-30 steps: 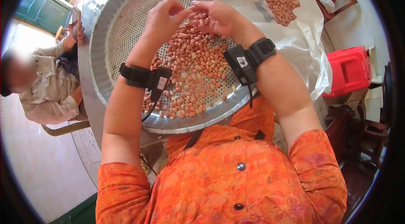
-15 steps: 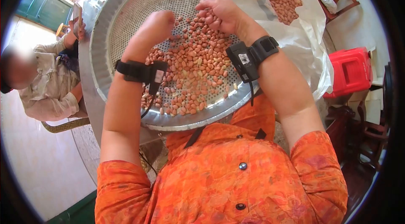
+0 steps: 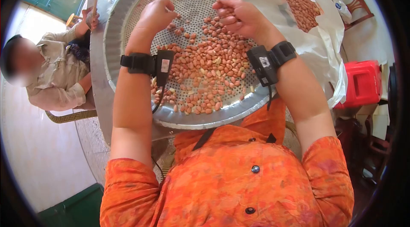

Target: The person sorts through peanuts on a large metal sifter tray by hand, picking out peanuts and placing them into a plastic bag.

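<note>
A wide round metal tray (image 3: 114, 52) with a perforated bottom holds a spread of shelled, reddish-skinned peanuts (image 3: 213, 62), some of them pale. Over the far left part of the pile is my left hand (image 3: 157, 15), its fingers curled in a pinch; whatever they hold is too small to make out. A few loose peanuts lie just beside its fingertips. My right hand (image 3: 241, 17) hovers at the far right of the pile with fingers curled around several peanuts, partly visible between them. Both wrists wear black strapped devices with cables.
A white plastic bag (image 3: 265, 9) overlaps the tray's right edge, with more peanuts (image 3: 303, 9) showing in its opening. A person (image 3: 55, 71) sits at the left, holding a flat object. A red container (image 3: 363, 84) and a wooden chair (image 3: 356, 7) stand at right.
My left hand has drawn away from the pile toward the far left of the tray. My right hand's fingers have curled further over the peanuts. The whole view has shifted slightly.
</note>
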A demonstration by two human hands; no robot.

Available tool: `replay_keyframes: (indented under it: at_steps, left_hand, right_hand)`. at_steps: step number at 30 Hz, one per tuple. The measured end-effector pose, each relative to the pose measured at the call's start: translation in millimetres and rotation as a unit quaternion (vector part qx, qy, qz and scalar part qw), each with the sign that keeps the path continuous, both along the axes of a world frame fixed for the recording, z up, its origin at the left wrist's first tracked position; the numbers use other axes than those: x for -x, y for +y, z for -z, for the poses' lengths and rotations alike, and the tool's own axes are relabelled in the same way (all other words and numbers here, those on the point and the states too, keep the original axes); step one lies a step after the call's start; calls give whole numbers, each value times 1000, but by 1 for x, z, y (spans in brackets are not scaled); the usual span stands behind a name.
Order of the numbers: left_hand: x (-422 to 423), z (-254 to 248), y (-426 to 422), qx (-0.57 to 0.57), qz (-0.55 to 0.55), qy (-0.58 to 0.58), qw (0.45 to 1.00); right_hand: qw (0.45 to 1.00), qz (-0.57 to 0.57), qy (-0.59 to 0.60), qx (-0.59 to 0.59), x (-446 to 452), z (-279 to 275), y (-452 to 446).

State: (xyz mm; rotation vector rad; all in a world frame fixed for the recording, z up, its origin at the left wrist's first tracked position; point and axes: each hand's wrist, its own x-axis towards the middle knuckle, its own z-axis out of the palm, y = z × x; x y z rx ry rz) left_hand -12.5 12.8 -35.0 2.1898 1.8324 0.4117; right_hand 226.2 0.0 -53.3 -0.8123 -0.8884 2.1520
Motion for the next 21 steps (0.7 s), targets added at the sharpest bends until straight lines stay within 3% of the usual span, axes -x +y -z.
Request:
replay_keyframes:
  at_steps: [3,4,7,12,15,17,18,21]
  left_hand:
    - [-5,-4,-11,46,-59,-38,996]
    - [-1,7,-5,-27,-40,6,999]
    - [-10,27,1,-84,27,21,996]
    - [-19,20,1,9,51,44,998]
    - [-23,7,-5,28,11,-23,999]
    - [-28,-6,-9,76,94,-346,930]
    - [-27,-4,-8,78,95,-347,930]
    - [-15,1,-3,-32,106,-112,987]
  right_hand:
    - [999,24,19,-27,-4,1,1]
    - [999,30,18,-22,-4,0,1]
    - [998,62,0,-13,3,-8,-4]
    - [998,60,-12,-7,1,1,0]
    - [999,41,-27,3,6,5,-1]
    - [996,44,-78,25,14,1,-8]
    - [996,29,-84,25,15,1,-10]
    - [998,11,-46,27,11,5,-5]
